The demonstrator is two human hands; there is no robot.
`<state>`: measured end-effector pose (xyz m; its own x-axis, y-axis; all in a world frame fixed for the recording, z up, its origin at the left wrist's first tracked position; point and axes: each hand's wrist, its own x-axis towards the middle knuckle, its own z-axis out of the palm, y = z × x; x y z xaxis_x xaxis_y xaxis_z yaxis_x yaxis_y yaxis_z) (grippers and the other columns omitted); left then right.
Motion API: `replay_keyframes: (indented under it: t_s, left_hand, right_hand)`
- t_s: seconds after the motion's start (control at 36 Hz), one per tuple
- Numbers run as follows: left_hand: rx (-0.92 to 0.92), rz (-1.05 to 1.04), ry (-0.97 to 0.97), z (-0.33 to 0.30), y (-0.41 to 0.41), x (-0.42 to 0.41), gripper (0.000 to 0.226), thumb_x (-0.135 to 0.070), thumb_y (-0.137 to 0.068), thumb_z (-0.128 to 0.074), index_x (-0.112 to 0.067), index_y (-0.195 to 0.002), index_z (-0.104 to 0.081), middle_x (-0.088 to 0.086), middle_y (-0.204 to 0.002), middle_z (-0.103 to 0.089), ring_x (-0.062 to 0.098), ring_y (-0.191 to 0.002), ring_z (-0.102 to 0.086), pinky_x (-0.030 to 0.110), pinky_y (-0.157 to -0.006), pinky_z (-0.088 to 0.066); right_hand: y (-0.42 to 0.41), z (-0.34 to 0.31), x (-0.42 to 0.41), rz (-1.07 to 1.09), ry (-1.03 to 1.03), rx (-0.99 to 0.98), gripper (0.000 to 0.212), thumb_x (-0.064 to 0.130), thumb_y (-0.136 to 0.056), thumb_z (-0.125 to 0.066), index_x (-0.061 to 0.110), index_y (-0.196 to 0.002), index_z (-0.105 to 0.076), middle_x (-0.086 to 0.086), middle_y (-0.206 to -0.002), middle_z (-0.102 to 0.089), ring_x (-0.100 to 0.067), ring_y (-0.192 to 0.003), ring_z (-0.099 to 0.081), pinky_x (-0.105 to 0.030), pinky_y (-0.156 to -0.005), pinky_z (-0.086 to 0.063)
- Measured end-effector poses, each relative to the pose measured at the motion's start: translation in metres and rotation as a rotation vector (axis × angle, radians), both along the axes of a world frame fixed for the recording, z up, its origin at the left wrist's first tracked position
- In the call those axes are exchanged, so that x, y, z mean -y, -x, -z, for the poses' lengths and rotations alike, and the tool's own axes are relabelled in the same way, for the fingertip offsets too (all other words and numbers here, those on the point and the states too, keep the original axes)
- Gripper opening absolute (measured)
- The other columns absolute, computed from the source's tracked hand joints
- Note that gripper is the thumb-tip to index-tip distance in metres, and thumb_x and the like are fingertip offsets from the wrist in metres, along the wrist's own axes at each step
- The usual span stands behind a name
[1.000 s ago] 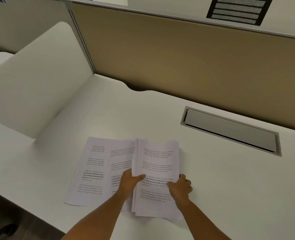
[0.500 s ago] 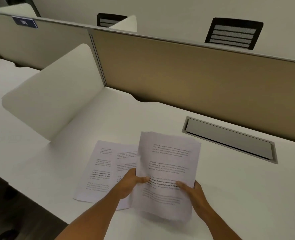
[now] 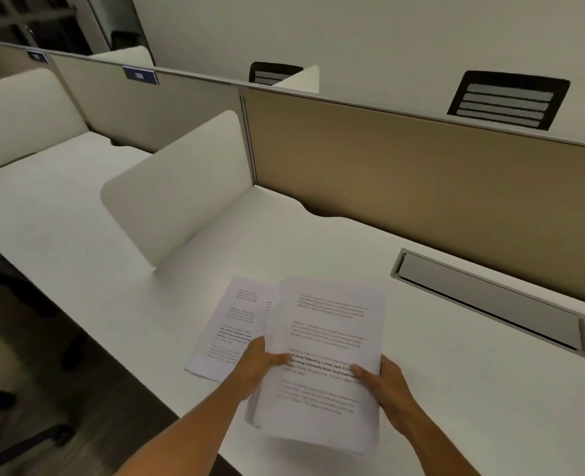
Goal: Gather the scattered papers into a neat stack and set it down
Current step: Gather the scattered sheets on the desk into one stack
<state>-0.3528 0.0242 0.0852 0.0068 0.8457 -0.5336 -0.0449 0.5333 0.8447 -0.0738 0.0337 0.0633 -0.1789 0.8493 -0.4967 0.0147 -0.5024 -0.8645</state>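
A stack of printed white papers (image 3: pixel 329 324) is lifted off the white desk (image 3: pixel 456 389), tilted toward me. My left hand (image 3: pixel 258 367) grips its left edge with the thumb on top. My right hand (image 3: pixel 385 383) grips its right edge, thumb pressed on the text. To the left, more printed sheets (image 3: pixel 231 328) lie flat on the desk, partly hidden under the held stack and my left hand.
A grey cable hatch (image 3: pixel 490 302) is set into the desk at the right. A tan partition (image 3: pixel 404 173) closes the back and a white side divider (image 3: pixel 181 187) stands at the left. The desk's front edge runs just below my forearms.
The stack went from lying on the desk under both hands to being raised and tilted up. The camera view rose and swung, showing more of the neighbouring desks.
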Motion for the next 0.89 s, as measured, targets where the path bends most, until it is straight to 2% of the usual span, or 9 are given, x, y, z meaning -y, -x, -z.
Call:
replay_keyframes:
  t_s: [0.11,0.22,0.25,0.33,0.42,0.53,0.64,0.72,0.89]
  left_hand:
    - [-0.201,-0.1,-0.031,0.014,0.009,0.001,0.046,-0.005,-0.082,-0.076,-0.008,-0.127,-0.063,0.006,-0.118,-0.072,0.024,-0.108,-0.069,0.042,-0.096,-0.055]
    - [-0.305,-0.131,-0.037,0.027,0.012,-0.007,0.045,-0.001,-0.083,-0.073,-0.006,-0.127,-0.061,0.01,-0.121,-0.069,0.024,-0.107,-0.065,0.037,-0.097,-0.053]
    - [-0.322,-0.136,-0.028,0.031,0.013,-0.01,0.045,-0.001,-0.084,-0.073,-0.006,-0.127,-0.061,0.011,-0.121,-0.069,0.025,-0.109,-0.065,0.038,-0.098,-0.053]
    - [-0.322,-0.15,0.016,0.043,0.019,-0.019,0.044,-0.002,-0.084,-0.072,-0.006,-0.126,-0.06,0.012,-0.122,-0.068,0.024,-0.108,-0.064,0.034,-0.096,-0.052]
    - [-0.338,-0.146,0.062,0.056,0.028,-0.028,0.045,-0.006,-0.086,-0.071,-0.007,-0.129,-0.058,0.011,-0.125,-0.066,0.021,-0.106,-0.062,0.029,-0.092,-0.051]
    - [-0.468,-0.082,0.12,0.073,0.036,-0.042,0.049,-0.014,-0.09,-0.066,-0.005,-0.136,-0.051,0.014,-0.133,-0.061,0.028,-0.12,-0.059,0.04,-0.104,-0.05]
    - [-0.698,0.041,0.136,0.085,0.034,-0.056,0.048,-0.024,-0.091,-0.063,-0.005,-0.133,-0.052,0.014,-0.141,-0.044,0.03,-0.127,-0.046,0.042,-0.106,-0.047]
    - [-0.788,0.074,0.187,0.089,0.032,-0.064,0.053,-0.029,-0.09,-0.064,-0.007,-0.136,-0.048,0.013,-0.148,-0.033,0.032,-0.132,-0.038,0.041,-0.106,-0.045]
    - [-0.817,0.04,0.24,0.1,0.031,-0.072,0.046,-0.03,-0.092,-0.063,-0.01,-0.131,-0.049,0.011,-0.15,-0.027,0.03,-0.134,-0.032,0.042,-0.104,-0.044]
  right_hand:
    - [0.023,0.002,-0.01,0.028,-0.023,0.122,0.038,0.017,-0.082,-0.081,0.019,-0.117,-0.068,0.007,-0.102,-0.078,-0.012,-0.084,-0.078,-0.026,-0.063,-0.062]
    - [0.05,0.005,-0.024,0.022,-0.009,0.196,0.034,0.012,-0.088,-0.073,0.015,-0.121,-0.066,-0.006,-0.11,-0.076,-0.025,-0.094,-0.076,-0.046,-0.084,-0.062]
    - [0.058,0.005,-0.029,0.022,-0.002,0.222,0.032,0.012,-0.089,-0.071,0.015,-0.121,-0.066,-0.006,-0.11,-0.076,-0.026,-0.095,-0.075,-0.045,-0.085,-0.062]
    - [0.081,0.004,-0.043,0.017,0.001,0.321,0.027,0.01,-0.09,-0.066,0.018,-0.116,-0.067,0.001,-0.101,-0.074,-0.02,-0.09,-0.072,-0.03,-0.073,-0.059]
    - [0.1,0.006,-0.055,0.0,0.013,0.377,0.024,0.009,-0.089,-0.065,0.018,-0.111,-0.067,0.002,-0.098,-0.073,-0.017,-0.087,-0.07,-0.025,-0.071,-0.056]
    - [0.118,0.016,-0.068,-0.003,0.04,0.446,0.024,0.008,-0.089,-0.063,0.016,-0.112,-0.066,-0.003,-0.103,-0.073,-0.015,-0.086,-0.069,-0.02,-0.066,-0.053]
    - [0.134,0.031,-0.077,0.016,0.053,0.526,0.022,0.008,-0.089,-0.061,0.012,-0.11,-0.065,-0.007,-0.106,-0.072,-0.021,-0.091,-0.069,-0.029,-0.077,-0.058]
    - [0.143,0.046,-0.081,0.007,0.088,0.608,0.041,0.01,-0.092,-0.057,0.002,-0.133,-0.057,-0.014,-0.126,-0.065,-0.031,-0.116,-0.063,-0.046,-0.103,-0.052]
    - [0.149,0.066,-0.091,-0.07,0.155,0.895,0.044,0.02,-0.093,-0.059,0.005,-0.134,-0.053,-0.02,-0.135,-0.051,-0.034,-0.125,-0.05,-0.043,-0.112,-0.037]
